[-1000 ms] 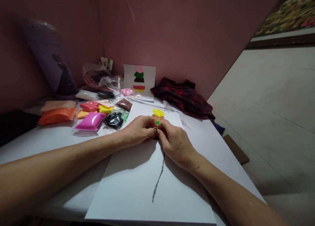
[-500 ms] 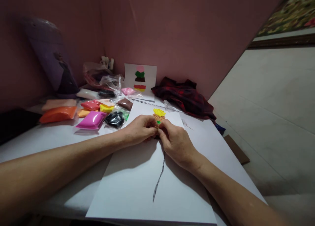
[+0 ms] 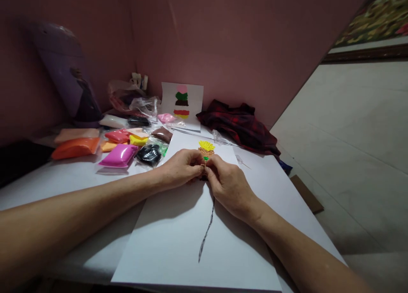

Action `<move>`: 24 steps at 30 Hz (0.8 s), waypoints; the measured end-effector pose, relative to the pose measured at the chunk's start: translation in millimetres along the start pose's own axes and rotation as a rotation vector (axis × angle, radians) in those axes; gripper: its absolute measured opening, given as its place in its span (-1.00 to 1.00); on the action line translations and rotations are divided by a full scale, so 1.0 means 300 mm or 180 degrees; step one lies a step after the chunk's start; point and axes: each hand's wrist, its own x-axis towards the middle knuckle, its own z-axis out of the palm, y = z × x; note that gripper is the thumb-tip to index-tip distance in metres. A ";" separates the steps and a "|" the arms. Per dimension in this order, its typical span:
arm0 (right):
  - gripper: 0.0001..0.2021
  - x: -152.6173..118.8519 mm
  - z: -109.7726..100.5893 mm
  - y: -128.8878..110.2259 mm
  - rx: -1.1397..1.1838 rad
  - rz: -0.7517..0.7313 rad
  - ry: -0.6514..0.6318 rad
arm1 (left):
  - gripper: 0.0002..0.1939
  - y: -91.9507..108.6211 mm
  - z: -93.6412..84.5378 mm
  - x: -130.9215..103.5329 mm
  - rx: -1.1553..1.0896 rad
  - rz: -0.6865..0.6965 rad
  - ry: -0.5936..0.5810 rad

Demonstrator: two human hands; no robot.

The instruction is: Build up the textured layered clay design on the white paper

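My left hand (image 3: 186,167) and my right hand (image 3: 228,180) meet over a white sheet of paper (image 3: 178,250). Thumbs and fingers of both are closed in a pinch, tip to tip. Between the tips shows a tiny brown piece of clay (image 3: 205,164), mostly hidden by the fingers. Just beyond them on the sheet is a layered picture (image 3: 206,146) in yellow, brown and green. A dark patch peeks out below the fingertips. From beneath my right hand a dark, scribbled line (image 3: 208,229) runs down the paper.
Several plastic packets of coloured clay lie at the left, among them magenta (image 3: 118,156), orange (image 3: 75,148) and black (image 3: 148,155). A card with coloured layers (image 3: 182,101) leans at the back. Beside it lies a dark red checked cloth (image 3: 239,125). A purple container (image 3: 63,72) stands far left.
The view has shifted very slightly. Both hands keep the same pinch at the same spot.
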 end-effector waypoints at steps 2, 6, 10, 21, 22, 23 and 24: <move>-0.95 0.000 0.001 0.001 -0.0004 -0.0009 0.0008 | -0.96 0.001 0.001 -0.001 -0.0012 -0.0014 0.0006; -0.95 -0.002 0.000 0.000 -0.0003 -0.0010 0.0000 | -0.97 0.001 0.001 0.000 -0.0004 -0.0023 0.0021; -0.94 -0.002 -0.002 -0.002 0.0016 -0.0010 -0.0005 | -0.98 -0.001 0.001 0.000 -0.0040 -0.0004 0.0018; -0.94 0.000 0.001 -0.002 -0.0020 -0.0002 0.0000 | -0.97 -0.003 0.000 0.001 -0.0032 0.0015 0.0020; -0.94 -0.001 0.000 -0.003 -0.0012 0.0000 -0.0002 | -0.97 -0.003 0.000 0.001 -0.0035 0.0020 0.0018; -0.94 -0.001 0.000 -0.003 -0.0009 0.0000 -0.0002 | -0.97 -0.004 0.000 0.002 -0.0037 0.0022 0.0015; -0.94 -0.001 -0.001 -0.003 -0.0008 -0.0003 -0.0004 | -0.97 -0.005 0.001 0.002 -0.0035 0.0022 0.0013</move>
